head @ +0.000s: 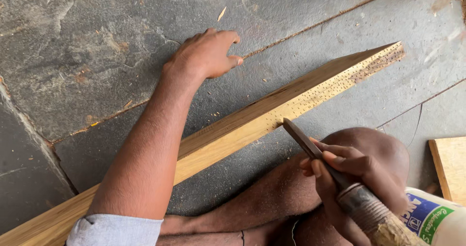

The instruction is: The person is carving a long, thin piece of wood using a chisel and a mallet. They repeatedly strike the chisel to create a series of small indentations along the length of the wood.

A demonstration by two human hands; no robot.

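While seated on grey stone floor point(87, 42), right hand point(357, 175) wrapped tight round chisel point(335, 171), fingers closed on shaft just above frayed, worn handle. Chisel tilted, blade tip touching narrow pale edge of long wood plank point(272, 112), near rows of tiny punched dots running toward far end. Plank lying diagonally across floor, lower left to upper right, set on edge with darker broad face turned up. Left hand point(206, 52) beyond plank, not holding anything, fingers curled loosely, fingertips pressed on floor; forearm crossing over plank, pale grey sleeve point(114, 230) at bottom edge. Bare knee under right hand, just beside plank. White plastic bottle point(432, 219) with blue and green label at lower right corner, touching frame edge, contents not visible, cap out of view. Second wood board point(449, 166) flat on floor at right edge, just behind bottle. Scattered wood chips on floor.
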